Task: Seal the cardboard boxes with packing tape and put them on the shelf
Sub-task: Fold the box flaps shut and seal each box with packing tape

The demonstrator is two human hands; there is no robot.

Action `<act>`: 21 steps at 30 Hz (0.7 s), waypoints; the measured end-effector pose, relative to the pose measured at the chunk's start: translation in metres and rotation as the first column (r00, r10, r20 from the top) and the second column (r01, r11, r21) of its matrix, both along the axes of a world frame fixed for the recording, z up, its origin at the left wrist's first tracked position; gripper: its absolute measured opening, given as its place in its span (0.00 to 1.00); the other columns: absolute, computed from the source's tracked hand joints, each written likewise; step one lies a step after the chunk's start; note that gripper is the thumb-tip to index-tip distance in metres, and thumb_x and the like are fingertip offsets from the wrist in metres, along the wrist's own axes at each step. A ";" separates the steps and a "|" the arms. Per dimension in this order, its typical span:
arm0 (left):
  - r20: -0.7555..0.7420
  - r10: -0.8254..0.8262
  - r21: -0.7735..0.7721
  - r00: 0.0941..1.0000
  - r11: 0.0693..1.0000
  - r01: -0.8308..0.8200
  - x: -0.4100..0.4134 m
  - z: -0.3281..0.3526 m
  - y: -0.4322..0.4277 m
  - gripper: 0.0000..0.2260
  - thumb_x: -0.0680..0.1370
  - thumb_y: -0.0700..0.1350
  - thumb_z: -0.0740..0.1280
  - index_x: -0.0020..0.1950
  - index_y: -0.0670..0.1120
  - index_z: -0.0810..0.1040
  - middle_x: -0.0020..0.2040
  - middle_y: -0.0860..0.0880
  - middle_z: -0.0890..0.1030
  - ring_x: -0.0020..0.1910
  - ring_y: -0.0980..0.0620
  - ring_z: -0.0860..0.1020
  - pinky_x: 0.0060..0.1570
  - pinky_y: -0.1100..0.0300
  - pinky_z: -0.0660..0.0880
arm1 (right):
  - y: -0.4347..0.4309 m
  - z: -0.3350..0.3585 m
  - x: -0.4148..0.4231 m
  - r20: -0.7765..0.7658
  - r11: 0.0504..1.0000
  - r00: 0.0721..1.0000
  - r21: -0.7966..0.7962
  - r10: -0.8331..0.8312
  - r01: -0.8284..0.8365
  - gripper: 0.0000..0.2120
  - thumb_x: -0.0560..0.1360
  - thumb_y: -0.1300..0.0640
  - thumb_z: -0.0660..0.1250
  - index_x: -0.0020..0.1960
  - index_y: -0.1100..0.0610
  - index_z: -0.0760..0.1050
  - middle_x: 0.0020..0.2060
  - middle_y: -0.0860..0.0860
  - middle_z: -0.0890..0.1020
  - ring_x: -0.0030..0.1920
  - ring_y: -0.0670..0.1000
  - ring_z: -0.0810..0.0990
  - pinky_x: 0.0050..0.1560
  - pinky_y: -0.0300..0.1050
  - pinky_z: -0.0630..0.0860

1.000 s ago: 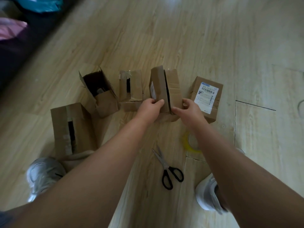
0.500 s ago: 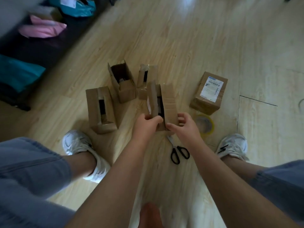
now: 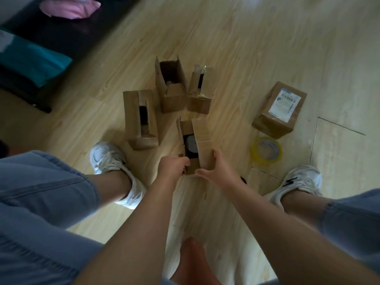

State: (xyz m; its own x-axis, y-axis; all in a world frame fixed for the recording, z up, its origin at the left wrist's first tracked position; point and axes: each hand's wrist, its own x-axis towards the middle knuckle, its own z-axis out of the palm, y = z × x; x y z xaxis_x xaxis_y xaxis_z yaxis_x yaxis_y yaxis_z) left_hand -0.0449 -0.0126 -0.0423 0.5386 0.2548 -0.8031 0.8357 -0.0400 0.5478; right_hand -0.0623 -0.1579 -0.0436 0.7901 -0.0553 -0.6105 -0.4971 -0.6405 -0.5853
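Left hand [image 3: 173, 165]: fingers curled round the near left corner of the cardboard box [image 3: 202, 140], knuckles up, gripping it.
Right hand [image 3: 216, 171]: spread out, not a real grip. The thumb points left along the near end of the box and the fingers lie against its right side.
Arms: both reach forward and down from the bottom of the view, close to straight, and meet at the box's near end.
Box in hand: on the wooden floor [image 3: 257, 48] between the 2 white sneakers. It runs lengthwise away from the person. The top flaps are apart, and something dark with a grey bit shows in the gap.
Tall box [image 3: 131, 118]: at 10 o'clock from the held box, just beside it, with a long open slit on top.
Open-top box [image 3: 173, 99]: at 11 o'clock, flaps standing up.
Small box [image 3: 198, 103]: at 12 o'clock, touching the open-top one, with a crumpled scrap of tape at its far end.
Labelled box [image 3: 267, 122]: at 2 o'clock, well apart, closed, white shipping label on top.
Tape roll [image 3: 266, 150]: yellowish, lying flat at 3 o'clock, just in front of the labelled box.
Legs: knees bent wide in light blue jeans [image 3: 41, 192], left sneaker [image 3: 109, 159] at 9 o'clock, right sneaker [image 3: 298, 182] at 4 o'clock.
Far left: dark low furniture [image 3: 61, 31] with a pink bag [image 3: 70, 7] and a teal bag [image 3: 30, 62] on it.
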 end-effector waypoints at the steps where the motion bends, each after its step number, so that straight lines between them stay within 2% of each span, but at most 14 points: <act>1: 0.006 -0.003 -0.006 1.000 1.000 0.003 0.000 -0.001 0.001 0.02 0.69 0.35 0.72 0.40 0.40 0.80 0.48 0.36 0.83 0.50 0.39 0.83 0.55 0.41 0.80 | 0.002 -0.002 0.002 0.002 0.999 1.000 -0.037 0.008 -0.008 0.44 0.70 0.46 0.78 0.78 0.51 0.57 0.70 0.50 0.72 0.68 0.53 0.74 0.65 0.52 0.75; 3: 0.027 -0.017 -0.015 0.999 1.000 0.018 0.003 0.000 0.002 0.02 0.67 0.37 0.71 0.37 0.41 0.79 0.45 0.37 0.83 0.50 0.38 0.83 0.54 0.40 0.80 | 0.004 -0.004 0.007 0.023 0.996 1.000 -0.088 0.016 -0.014 0.39 0.71 0.48 0.77 0.75 0.52 0.62 0.66 0.51 0.75 0.63 0.53 0.77 0.60 0.49 0.77; 6: 0.042 0.006 -0.020 0.999 1.000 -0.006 0.009 -0.002 0.005 0.05 0.68 0.37 0.67 0.32 0.43 0.75 0.38 0.41 0.78 0.48 0.36 0.81 0.56 0.39 0.79 | 0.001 -0.001 0.009 0.008 0.999 1.000 -0.042 -0.009 0.009 0.33 0.74 0.52 0.72 0.75 0.53 0.64 0.64 0.51 0.75 0.57 0.50 0.76 0.55 0.44 0.75; 8: 0.021 0.039 -0.001 0.999 0.999 -0.039 0.011 -0.002 0.007 0.09 0.72 0.34 0.65 0.32 0.43 0.73 0.37 0.43 0.75 0.45 0.39 0.78 0.56 0.40 0.78 | -0.004 0.000 0.008 -0.028 1.000 1.000 -0.011 0.009 -0.009 0.33 0.78 0.52 0.68 0.79 0.55 0.59 0.69 0.52 0.73 0.65 0.52 0.74 0.60 0.44 0.72; 11: 0.024 0.027 0.001 0.999 1.000 -0.027 0.011 0.000 0.005 0.10 0.73 0.34 0.65 0.34 0.44 0.74 0.36 0.45 0.75 0.43 0.41 0.76 0.57 0.42 0.78 | -0.009 -0.001 0.005 -0.056 1.000 0.998 0.010 0.007 -0.006 0.35 0.80 0.52 0.66 0.81 0.55 0.53 0.75 0.52 0.68 0.73 0.53 0.69 0.65 0.46 0.70; 12: 0.031 0.017 -0.012 0.999 1.000 -0.016 0.011 0.000 0.003 0.08 0.73 0.34 0.66 0.36 0.43 0.75 0.37 0.45 0.76 0.42 0.43 0.77 0.57 0.43 0.78 | -0.010 -0.002 0.006 -0.059 1.000 0.998 0.023 -0.006 0.007 0.35 0.80 0.52 0.66 0.81 0.54 0.52 0.76 0.52 0.67 0.74 0.52 0.68 0.67 0.46 0.69; 14: 0.073 -0.043 -0.070 0.996 0.996 0.049 0.007 0.001 0.000 0.04 0.74 0.38 0.69 0.46 0.44 0.81 0.44 0.46 0.81 0.46 0.48 0.80 0.54 0.49 0.80 | -0.012 -0.003 0.006 -0.060 0.998 0.998 0.048 -0.032 0.035 0.37 0.79 0.54 0.68 0.82 0.52 0.52 0.75 0.51 0.68 0.73 0.53 0.70 0.66 0.47 0.71; 16: 0.160 -0.088 -0.136 0.983 0.984 0.110 0.002 0.007 -0.003 0.05 0.78 0.47 0.69 0.53 0.50 0.80 0.48 0.53 0.82 0.47 0.57 0.79 0.42 0.64 0.78 | -0.015 -0.005 0.006 -0.060 0.994 0.996 0.089 -0.062 0.067 0.40 0.77 0.56 0.70 0.82 0.48 0.52 0.73 0.51 0.71 0.68 0.52 0.74 0.63 0.47 0.75; 17: 0.184 -0.101 -0.149 0.978 0.980 0.130 -0.001 0.009 -0.003 0.07 0.80 0.52 0.67 0.56 0.52 0.80 0.49 0.55 0.81 0.46 0.60 0.78 0.39 0.67 0.75 | -0.017 -0.006 0.007 -0.068 0.990 0.995 0.114 -0.073 0.080 0.41 0.76 0.57 0.71 0.81 0.47 0.52 0.72 0.50 0.71 0.67 0.51 0.75 0.61 0.47 0.77; 19: 0.208 -0.129 -0.115 0.970 0.981 0.155 -0.002 0.004 -0.003 0.15 0.82 0.57 0.61 0.63 0.52 0.79 0.54 0.54 0.80 0.49 0.59 0.77 0.41 0.65 0.71 | -0.019 -0.006 0.009 -0.112 0.976 0.988 0.177 -0.111 0.129 0.40 0.77 0.59 0.70 0.81 0.45 0.52 0.72 0.50 0.72 0.65 0.50 0.76 0.53 0.42 0.76; 21: 0.217 -0.187 -0.066 0.958 0.976 0.206 -0.002 -0.001 -0.003 0.18 0.83 0.54 0.60 0.68 0.48 0.78 0.60 0.52 0.80 0.53 0.57 0.76 0.44 0.66 0.70 | -0.021 -0.003 0.014 -0.166 0.947 0.973 0.251 -0.162 0.200 0.34 0.80 0.58 0.65 0.81 0.48 0.54 0.72 0.50 0.71 0.66 0.50 0.74 0.51 0.39 0.72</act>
State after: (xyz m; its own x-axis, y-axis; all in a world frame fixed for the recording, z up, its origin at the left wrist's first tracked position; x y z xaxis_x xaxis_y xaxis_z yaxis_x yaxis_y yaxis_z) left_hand -0.0471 -0.0155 -0.0435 0.7288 0.0613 -0.6819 0.6829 -0.1362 0.7177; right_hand -0.0485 -0.1785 -0.0463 0.6861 -0.0107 -0.7274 -0.6802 -0.3639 -0.6363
